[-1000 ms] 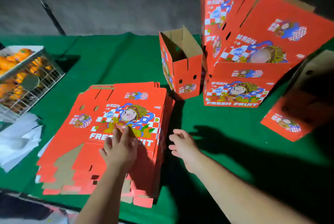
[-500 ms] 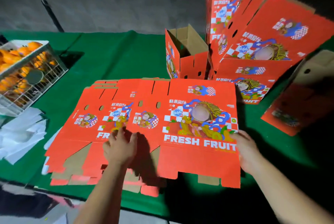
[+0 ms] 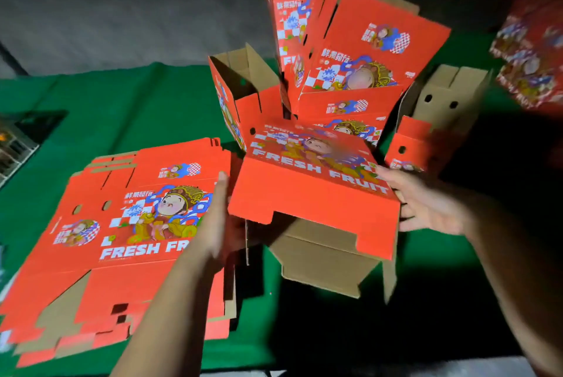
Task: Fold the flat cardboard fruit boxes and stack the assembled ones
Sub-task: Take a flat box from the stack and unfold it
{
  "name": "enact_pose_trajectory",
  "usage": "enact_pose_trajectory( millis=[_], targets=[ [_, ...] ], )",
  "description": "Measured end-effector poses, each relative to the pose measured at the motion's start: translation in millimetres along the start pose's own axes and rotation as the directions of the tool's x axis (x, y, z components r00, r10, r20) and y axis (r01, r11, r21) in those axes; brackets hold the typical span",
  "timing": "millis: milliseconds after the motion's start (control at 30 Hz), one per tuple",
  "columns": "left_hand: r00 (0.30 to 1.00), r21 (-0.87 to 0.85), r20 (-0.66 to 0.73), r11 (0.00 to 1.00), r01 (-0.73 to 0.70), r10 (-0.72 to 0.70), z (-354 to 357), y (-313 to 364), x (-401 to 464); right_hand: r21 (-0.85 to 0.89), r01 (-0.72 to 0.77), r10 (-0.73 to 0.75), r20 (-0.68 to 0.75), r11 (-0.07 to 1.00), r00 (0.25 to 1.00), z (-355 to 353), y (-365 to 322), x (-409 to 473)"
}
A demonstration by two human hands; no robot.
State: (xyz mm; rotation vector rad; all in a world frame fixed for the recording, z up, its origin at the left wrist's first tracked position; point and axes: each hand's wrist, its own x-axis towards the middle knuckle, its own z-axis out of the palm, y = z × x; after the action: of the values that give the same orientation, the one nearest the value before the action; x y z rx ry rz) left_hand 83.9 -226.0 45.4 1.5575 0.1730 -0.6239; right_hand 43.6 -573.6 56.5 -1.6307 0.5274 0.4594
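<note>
A stack of flat red "FRESH FRUIT" box blanks [image 3: 128,224] lies on the green table at the left. One box [image 3: 313,194] is lifted off the table between my hands and has opened into a sleeve, its brown inside and bottom flaps facing me. My left hand [image 3: 217,221] presses flat, fingers straight, against its left side. My right hand [image 3: 426,200] holds its right edge, thumb on the printed top and fingers below. Assembled boxes [image 3: 365,50] stand piled behind it, with an open-topped one [image 3: 240,93] at their left.
A green cloth [image 3: 137,108] covers the table. A wire basket [image 3: 12,145] shows at the far left edge. Another open box [image 3: 438,114] lies on its side at the right, and a blurred red box [image 3: 533,50] sits at the upper right.
The top blank has left the stack, moved right and opened from flat into a sleeve. My left hand came off the stack onto the box's left side; the view shifted right.
</note>
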Motion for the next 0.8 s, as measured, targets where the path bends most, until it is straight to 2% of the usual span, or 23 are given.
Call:
enact_pose_trajectory(
  millis=[67, 133, 200, 233, 300, 367, 433, 467, 533, 600, 667, 733, 800],
  targets=[
    [0.997, -0.038, 0.05, 0.998, -0.053, 0.055, 13.3, 2.7, 6.8, -0.03, 0.089, -0.09, -0.05, 0.996, 0.995, 4.5, 1.4, -3.7],
    [0.994, -0.032, 0.066, 0.996, -0.08, 0.082, 20.1, 6.9, 3.4, 0.028, 0.188, -0.182, -0.137, 0.982, 0.974, 5.4, 1.6, -6.0],
    [1.0, 0.049, 0.019, 0.999, 0.024, -0.025, 15.3, 7.4, 8.1, 0.123, 0.292, -0.263, -0.212, 0.948, 0.941, -1.5, 3.1, -9.2],
    [0.999, 0.15, -0.021, 0.987, 0.049, -0.047, 9.8, 6.7, 6.8, 0.178, 0.356, -0.312, -0.233, 0.917, 0.921, -5.9, 5.5, -10.8],
    [0.997, 0.248, -0.043, 0.967, -0.056, 0.069, 0.9, 5.5, 0.2, 0.293, 0.441, -0.382, -0.238, 0.848, 0.893, -10.2, 11.1, -13.6],
    [0.978, 0.215, -0.09, 0.963, -0.165, 0.187, 2.8, 6.7, 2.4, 0.349, 0.452, -0.416, -0.179, 0.821, 0.892, -4.2, 12.4, -15.8],
    [0.931, 0.169, -0.167, 0.94, -0.297, 0.324, 15.1, 9.4, 11.0, 0.32, 0.445, -0.407, -0.179, 0.837, 0.896, 10.2, 5.6, -17.4],
    [0.913, 0.15, -0.157, 0.923, -0.354, 0.376, 21.5, 10.3, 14.5, 0.335, 0.46, -0.41, -0.212, 0.823, 0.887, 16.8, 2.5, -16.1],
    [0.887, 0.202, -0.133, 0.888, -0.413, 0.442, 32.1, 12.0, 21.5, 0.42, 0.519, -0.437, -0.282, 0.744, 0.854, 30.2, -1.1, -12.1],
    [0.854, 0.303, -0.167, 0.85, -0.431, 0.493, 39.3, 17.5, 28.7, 0.425, 0.574, -0.419, -0.407, 0.7, 0.812, 49.4, -2.0, -11.0],
    [0.814, 0.314, -0.235, 0.834, -0.454, 0.531, 49.7, 18.5, 36.6, 0.342, 0.565, -0.307, -0.576, 0.751, 0.757, 67.7, -3.5, -11.3],
    [0.788, 0.208, -0.354, 0.864, -0.459, 0.504, 58.5, 14.9, 42.2, 0.398, 0.556, -0.193, -0.66, 0.73, 0.726, 78.8, -7.3, -13.1],
    [0.769, 0.018, -0.492, 0.888, -0.459, 0.408, 68.4, 10.1, 40.4, 0.492, 0.564, -0.169, -0.635, 0.664, 0.754, 87.5, -13.4, -23.6]
  ],
)
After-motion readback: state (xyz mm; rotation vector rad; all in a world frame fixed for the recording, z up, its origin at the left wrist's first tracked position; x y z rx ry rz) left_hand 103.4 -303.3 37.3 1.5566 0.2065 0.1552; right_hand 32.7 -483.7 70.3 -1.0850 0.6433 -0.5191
